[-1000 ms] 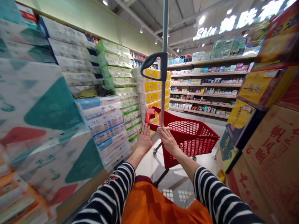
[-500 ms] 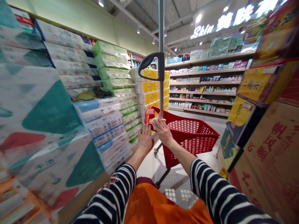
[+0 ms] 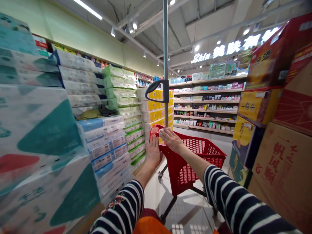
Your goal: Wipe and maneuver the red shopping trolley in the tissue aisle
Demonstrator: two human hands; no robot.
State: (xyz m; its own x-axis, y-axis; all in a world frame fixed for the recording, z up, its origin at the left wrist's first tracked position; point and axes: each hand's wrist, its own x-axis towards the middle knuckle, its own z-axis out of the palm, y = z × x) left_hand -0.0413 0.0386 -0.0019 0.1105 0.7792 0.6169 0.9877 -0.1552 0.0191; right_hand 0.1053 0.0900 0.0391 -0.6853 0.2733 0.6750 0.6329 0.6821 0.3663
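A red plastic shopping basket cart (image 3: 179, 172) with perforated sides stands in front of me, tilted handle side toward me. My left hand (image 3: 153, 152) lies with outstretched fingers against the near left end of its red rim, by the handle. My right hand (image 3: 171, 139) presses a crumpled white cloth (image 3: 161, 132) onto the top of that handle; most of the cloth is hidden under the fingers. Just behind the hands, a grey metal pole (image 3: 166, 42) rises, carrying a dark grey loop grip (image 3: 157, 91).
Tissue packs (image 3: 104, 139) are stacked along the left, with larger white and teal packs (image 3: 44, 130) nearer me. Cardboard cartons (image 3: 273, 156) and boxes rise on the right. Shelves (image 3: 204, 104) of small goods stand at the back. Tiled floor (image 3: 187, 217) shows below the cart.
My view has tilted up, so the cart and hands sit lower in it. The right hand has shifted slightly over the handle, covering more of the white cloth.
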